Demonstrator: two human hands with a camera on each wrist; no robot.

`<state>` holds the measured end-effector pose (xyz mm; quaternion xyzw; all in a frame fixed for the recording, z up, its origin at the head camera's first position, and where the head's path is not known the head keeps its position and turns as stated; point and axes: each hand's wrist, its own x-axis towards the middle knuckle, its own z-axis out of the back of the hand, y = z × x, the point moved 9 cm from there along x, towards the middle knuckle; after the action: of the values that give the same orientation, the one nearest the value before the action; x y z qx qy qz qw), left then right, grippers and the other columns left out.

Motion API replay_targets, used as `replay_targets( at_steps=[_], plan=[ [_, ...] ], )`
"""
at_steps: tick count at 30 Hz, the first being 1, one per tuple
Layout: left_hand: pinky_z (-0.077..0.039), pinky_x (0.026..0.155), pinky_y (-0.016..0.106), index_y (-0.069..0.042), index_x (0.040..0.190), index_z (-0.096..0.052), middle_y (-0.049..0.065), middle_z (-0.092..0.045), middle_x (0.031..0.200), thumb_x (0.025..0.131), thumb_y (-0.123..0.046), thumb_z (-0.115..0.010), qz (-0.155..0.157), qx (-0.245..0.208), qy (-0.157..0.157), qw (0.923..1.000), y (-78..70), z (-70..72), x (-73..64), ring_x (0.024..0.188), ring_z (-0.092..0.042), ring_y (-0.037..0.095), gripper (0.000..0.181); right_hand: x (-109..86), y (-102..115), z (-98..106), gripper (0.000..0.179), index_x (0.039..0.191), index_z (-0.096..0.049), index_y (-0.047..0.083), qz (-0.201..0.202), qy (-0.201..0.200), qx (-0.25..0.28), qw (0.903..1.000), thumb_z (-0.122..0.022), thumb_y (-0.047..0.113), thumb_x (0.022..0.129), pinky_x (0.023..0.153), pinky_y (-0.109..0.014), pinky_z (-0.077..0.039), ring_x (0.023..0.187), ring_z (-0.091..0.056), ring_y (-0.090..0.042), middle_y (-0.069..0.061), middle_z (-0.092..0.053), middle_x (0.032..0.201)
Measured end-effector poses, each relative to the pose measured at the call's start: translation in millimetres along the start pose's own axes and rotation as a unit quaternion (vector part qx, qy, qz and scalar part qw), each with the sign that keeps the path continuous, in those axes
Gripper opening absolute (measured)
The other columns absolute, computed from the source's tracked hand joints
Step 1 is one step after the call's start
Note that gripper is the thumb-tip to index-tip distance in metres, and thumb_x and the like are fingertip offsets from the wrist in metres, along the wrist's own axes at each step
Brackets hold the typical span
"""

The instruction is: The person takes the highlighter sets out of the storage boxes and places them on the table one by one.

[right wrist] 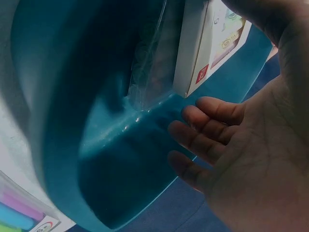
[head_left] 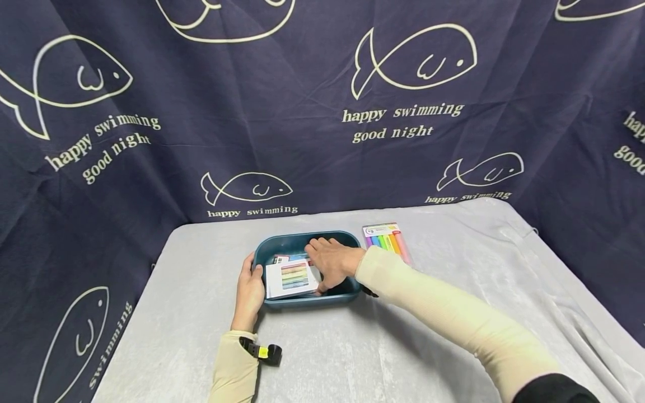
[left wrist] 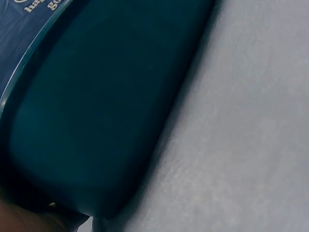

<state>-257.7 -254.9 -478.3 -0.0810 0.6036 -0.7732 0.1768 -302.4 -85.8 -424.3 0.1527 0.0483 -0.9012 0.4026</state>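
Observation:
A dark teal plastic bin (head_left: 307,302) stands on the table and also fills much of the left wrist view. My left hand (head_left: 249,294) holds its left end, thumb at the rim and fingers along the outer wall. Inside leans a flat white box (head_left: 274,280) with a panel of coloured stripes; beside it is a clear plastic pack (right wrist: 147,72). My right hand (head_left: 335,263) reaches over the bin. In the right wrist view its fingers (right wrist: 193,140) are loosely bent with nothing in them, close to the white box's lower corner.
A pack of coloured highlighters (head_left: 385,240) lies on the table just beyond the bin's right end, near the right forearm. The grey-white cloth on the table (head_left: 171,336) has folds at the right. Dark blue fish-print curtains (head_left: 322,140) enclose the back and sides.

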Motion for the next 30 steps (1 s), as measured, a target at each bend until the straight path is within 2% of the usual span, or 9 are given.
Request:
replay_targets(
  at_steps=[6,13,21,25,30],
  plan=[
    [-0.015,0.129,0.055,-0.008,0.156,-0.032,0.017,-0.032,0.164,0.107,-0.012,-0.032,0.007,0.003,0.003,1.0000,2.4,0.1,-0.3,0.157,-0.022,0.035,0.049,3.7,4,-1,0.079,0.133,-0.044,0.013,0.003,0.011,-0.002,0.9999,-0.083,0.053,0.077,0.097,-0.032,-0.042,0.113,-0.045,-0.016,0.000,-0.048,0.124],
    [-0.015,0.129,0.054,-0.009,0.156,-0.033,0.015,-0.032,0.165,0.107,-0.014,-0.033,0.009,0.003,0.003,1.0000,2.2,-0.2,0.4,0.157,-0.021,0.034,0.049,8.3,4,4,0.072,0.123,-0.046,0.018,0.000,0.026,-0.004,0.9997,-0.085,0.054,0.075,0.092,-0.031,-0.041,0.108,-0.045,-0.015,0.002,-0.048,0.118],
    [-0.015,0.129,0.055,-0.009,0.156,-0.034,0.015,-0.032,0.164,0.107,-0.014,-0.033,0.007,0.001,0.003,1.0000,1.0,-1.0,1.2,0.157,-0.022,0.035,0.049,10.9,2,6,0.080,0.132,-0.046,0.015,-0.004,0.048,-0.007,0.9988,-0.085,0.055,0.074,0.091,-0.029,-0.042,0.108,-0.044,-0.015,0.001,-0.049,0.120],
    [-0.015,0.129,0.055,-0.008,0.156,-0.033,0.016,-0.032,0.164,0.107,-0.013,-0.033,0.007,0.002,0.004,1.0000,1.7,-0.9,1.3,0.157,-0.022,0.035,0.049,12.5,1,3,0.080,0.131,-0.046,0.015,-0.003,0.055,-0.010,0.9984,-0.085,0.055,0.074,0.091,-0.029,-0.041,0.107,-0.044,-0.015,0.001,-0.049,0.119],
    [-0.015,0.129,0.055,-0.008,0.156,-0.032,0.016,-0.032,0.165,0.107,-0.013,-0.032,0.006,0.001,0.004,1.0000,2.0,-0.2,1.4,0.157,-0.021,0.035,0.049,13.4,2,-1,0.071,0.125,-0.048,0.017,-0.002,0.065,-0.010,0.9978,-0.084,0.053,0.075,0.089,-0.030,-0.041,0.106,-0.044,-0.015,0.002,-0.049,0.117]
  ],
)
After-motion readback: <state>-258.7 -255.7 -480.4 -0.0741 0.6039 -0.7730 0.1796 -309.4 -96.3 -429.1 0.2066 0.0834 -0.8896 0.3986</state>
